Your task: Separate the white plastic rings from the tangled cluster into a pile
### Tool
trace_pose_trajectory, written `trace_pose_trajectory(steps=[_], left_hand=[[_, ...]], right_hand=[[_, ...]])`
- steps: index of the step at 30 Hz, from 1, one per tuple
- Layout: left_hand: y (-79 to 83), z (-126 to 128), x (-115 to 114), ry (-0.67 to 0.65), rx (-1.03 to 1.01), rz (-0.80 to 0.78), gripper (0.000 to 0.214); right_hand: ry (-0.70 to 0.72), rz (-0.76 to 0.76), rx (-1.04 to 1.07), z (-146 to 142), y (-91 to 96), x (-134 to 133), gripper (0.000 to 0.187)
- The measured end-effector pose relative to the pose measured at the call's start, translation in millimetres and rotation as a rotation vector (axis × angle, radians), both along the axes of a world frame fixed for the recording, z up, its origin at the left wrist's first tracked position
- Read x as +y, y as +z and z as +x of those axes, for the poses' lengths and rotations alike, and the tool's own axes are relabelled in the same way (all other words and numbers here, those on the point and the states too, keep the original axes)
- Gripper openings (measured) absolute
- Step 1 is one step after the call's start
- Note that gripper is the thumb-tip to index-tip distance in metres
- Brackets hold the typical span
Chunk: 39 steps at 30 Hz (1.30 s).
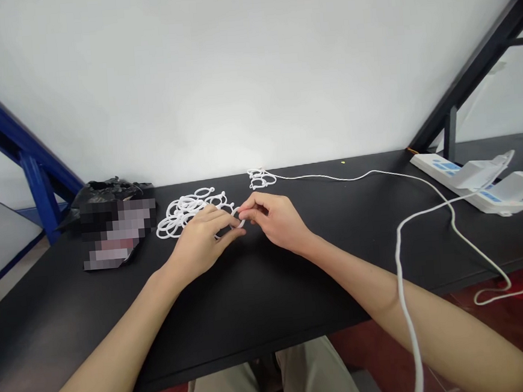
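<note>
My left hand (pixel 204 240) and my right hand (pixel 276 220) meet over the black table (pixel 260 293), fingers pinched together on one small white plastic ring (pixel 240 222) between them. Just behind my left hand lies a loose pile of white rings (pixel 185 211), several of them tangled together. A smaller cluster of white rings (pixel 260 178) sits farther back, near the wall, beyond my right hand.
A black bag (pixel 107 193) and a blurred packet lie at the left. A white power strip (pixel 464 183) with plugged adapters is at the right; its white cable (pixel 400 257) loops across the table and over my right forearm. Table front edge is near my legs.
</note>
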<state>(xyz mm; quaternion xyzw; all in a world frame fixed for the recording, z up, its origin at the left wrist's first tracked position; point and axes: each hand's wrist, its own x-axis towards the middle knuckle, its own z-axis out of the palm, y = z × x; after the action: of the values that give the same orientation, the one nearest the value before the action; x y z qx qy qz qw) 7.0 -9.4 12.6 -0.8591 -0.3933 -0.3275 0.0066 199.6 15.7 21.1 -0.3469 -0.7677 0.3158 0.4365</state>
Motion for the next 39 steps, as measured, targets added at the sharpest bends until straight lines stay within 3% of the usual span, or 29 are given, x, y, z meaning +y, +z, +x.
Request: trace_pose_trajectory(steps=[2, 4, 10, 13, 19, 25, 31, 34, 39], left_hand=[[0.6, -2, 1, 0.020, -0.009, 0.014, 0.017], [1.6, -7, 4, 0.086, -0.017, 0.042, 0.018], [2.9, -33, 13, 0.516, 0.121, 0.018, 0.025], [1.3, -40, 14, 0.638, 0.181, -0.013, 0.027], [-0.2, -35, 13, 0.686, 0.172, -0.099, 0.028], [2.1, -21, 9, 0.597, 0.118, -0.055, 0.028], [2.8, -8, 3, 0.222, 0.034, 0.033, 0.022], [1.5, -7, 3, 0.116, 0.021, 0.020, 0.016], [-0.3, -8, 5, 0.078, 0.025, -0.040, 0.020]], right_hand=[[-0.011, -0.020, -0.008, 1, -0.5, 2, 0.012], [-0.065, -0.024, -0.036, 4, -2.1, 7, 0.023], [-0.419, 0.104, -0.469, 22, -7.4, 26, 0.031], [-0.419, 0.069, -0.657, 28, -10.3, 30, 0.036], [-0.404, 0.077, -0.773, 27, -17.1, 31, 0.026], [-0.307, 0.178, -0.625, 21, -14.4, 24, 0.022], [-0.177, 0.231, -0.498, 12, -9.9, 14, 0.020], [-0.137, 0.204, -0.411, 8, -9.3, 11, 0.019], [-0.061, 0.059, -0.198, 4, -5.9, 6, 0.018]])
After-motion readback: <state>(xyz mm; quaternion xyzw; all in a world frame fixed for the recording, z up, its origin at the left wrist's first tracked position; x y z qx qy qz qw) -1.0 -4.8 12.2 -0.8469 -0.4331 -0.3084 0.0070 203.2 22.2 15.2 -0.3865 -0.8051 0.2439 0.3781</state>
